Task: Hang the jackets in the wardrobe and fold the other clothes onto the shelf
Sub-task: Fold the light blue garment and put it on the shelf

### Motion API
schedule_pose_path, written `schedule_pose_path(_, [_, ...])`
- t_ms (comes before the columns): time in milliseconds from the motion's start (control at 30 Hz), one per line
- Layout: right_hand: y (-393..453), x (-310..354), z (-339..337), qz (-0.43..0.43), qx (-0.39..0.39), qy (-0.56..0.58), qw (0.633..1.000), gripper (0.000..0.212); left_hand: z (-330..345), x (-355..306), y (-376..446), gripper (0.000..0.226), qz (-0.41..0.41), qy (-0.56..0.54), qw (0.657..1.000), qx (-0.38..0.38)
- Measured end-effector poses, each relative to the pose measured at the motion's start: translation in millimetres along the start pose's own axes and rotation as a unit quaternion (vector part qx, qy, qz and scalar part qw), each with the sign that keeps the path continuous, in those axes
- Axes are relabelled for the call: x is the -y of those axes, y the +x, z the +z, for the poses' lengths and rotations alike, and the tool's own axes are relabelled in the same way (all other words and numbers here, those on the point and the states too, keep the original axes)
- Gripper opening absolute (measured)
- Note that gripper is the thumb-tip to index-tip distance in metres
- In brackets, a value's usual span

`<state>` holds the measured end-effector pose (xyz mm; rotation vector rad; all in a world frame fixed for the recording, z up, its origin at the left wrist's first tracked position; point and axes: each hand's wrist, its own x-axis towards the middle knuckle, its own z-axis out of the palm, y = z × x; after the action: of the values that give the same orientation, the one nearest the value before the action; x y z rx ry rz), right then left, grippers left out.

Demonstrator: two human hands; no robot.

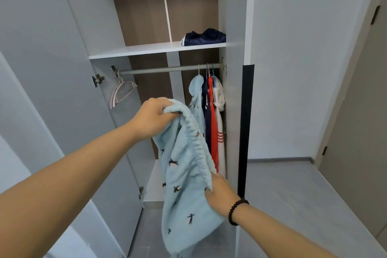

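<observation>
Both hands grip 1 pale blue fleece garment (pixel 184 174) by its elastic band: left hand (pixel 154 117) high, right hand (pixel 219 192) low, band running diagonally. Shelf (pixel 146 49) lies above, left hand nearer.

Light-blue fleece garment (pixel 184 186), small dark bird print, ribbed elastic band: hangs unfolded before wardrobe. Four jackets (pixel 209 115) on hangers at right end of rail (pixel 167 68). Navy garment (pixel 204 36), white stripes, bunched on shelf (pixel 142 50).
</observation>
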<state>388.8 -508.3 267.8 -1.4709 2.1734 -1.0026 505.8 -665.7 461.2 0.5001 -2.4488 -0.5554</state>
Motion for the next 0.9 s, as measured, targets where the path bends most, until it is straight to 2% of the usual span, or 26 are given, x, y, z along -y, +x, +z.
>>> schedule_pose_path(100, [19.1, -22.6, -36.8, 0.026, 0.010, -0.110, 0.994, 0.039, -33.2, 25.4, -9.7, 0.018, 0.069, 0.140, 0.986, 0.057])
schedule_pose_path(167, [32.5, -31.2, -80.8, 0.058, 0.024, -0.198, 0.978, 0.028, -51.5, 47.6, -21.2, 0.010, 0.065, 0.210, 0.972, 0.081])
schedule_pose_path(233, [40.8, -30.9, -123.1, 0.113, 0.008, -0.231, 0.966, 0.029, -63.6, 66.9, -36.7, 0.008, 0.038, 0.233, 0.969, 0.071])
schedule_pose_path(333, [54.1, -13.0, -165.7, 0.142, -0.067, -0.217, 0.963, 0.042, -66.8, 82.8, -56.2, 0.017, 0.011, 0.213, 0.976, 0.045])
schedule_pose_path(433, [67.2, 18.8, -182.6, 0.102, -0.092, -0.274, 0.952, 0.056, -61.4, 91.3, -61.5, 0.020, -0.001, 0.195, 0.980, 0.041])
schedule_pose_path(567, [75.4, 38.9, -191.5, 0.070, -0.152, -0.260, 0.951, 0.049, -60.5, 103.2, -66.7, 0.010, -0.088, 0.126, 0.988, 0.030])
schedule_pose_path(667, [76.3, 45.2, -191.2, 0.068, -0.194, -0.255, 0.945, 0.045, -54.0, 114.0, -75.0, 0.026, -0.159, 0.044, 0.986, 0.003])
schedule_pose_path(733, [73.0, 48.9, -190.7, 0.058, -0.195, -0.282, 0.938, 0.050, -49.6, 119.7, -80.8, 0.033, -0.196, 0.000, 0.981, -0.012])
schedule_pose_path(800, [67.4, 48.1, -193.6, 0.045, -0.176, -0.331, 0.926, 0.058, -48.2, 125.6, -85.9, 0.037, -0.208, 0.014, 0.978, -0.006])
schedule_pose_path(900, [57.8, 39.0, -203.7, 0.037, -0.154, -0.354, 0.922, 0.059, -47.0, 132.3, -92.8, 0.023, -0.229, 0.058, 0.971, 0.031])
